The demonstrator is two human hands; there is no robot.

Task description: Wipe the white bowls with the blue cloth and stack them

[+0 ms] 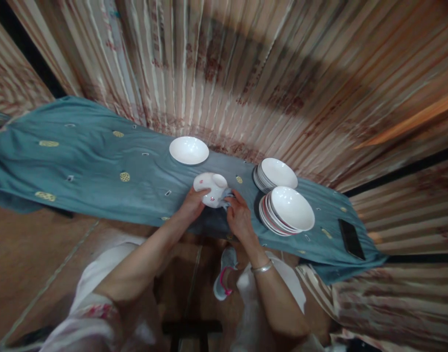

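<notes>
A white bowl [206, 182] with small red marks is tipped so that its foot and outer side face me. My left hand [194, 201] grips it by the near left rim. Against the bowl's right side, my right hand [240, 213] is closed on a grey-blue cloth [227, 195], which is bunched between the fingers and the bowl. Just behind the bowl, a white plate [189, 150] lies face up on the patterned tablecloth [146, 188].
To the right stand two stacks of white dishes, a rear stack [277, 173] and a front stack [292, 210]. A dark phone [350, 238] lies near the table's right end. Behind the table hangs a striped curtain [209, 63]. A dark stool [191, 326] is below me.
</notes>
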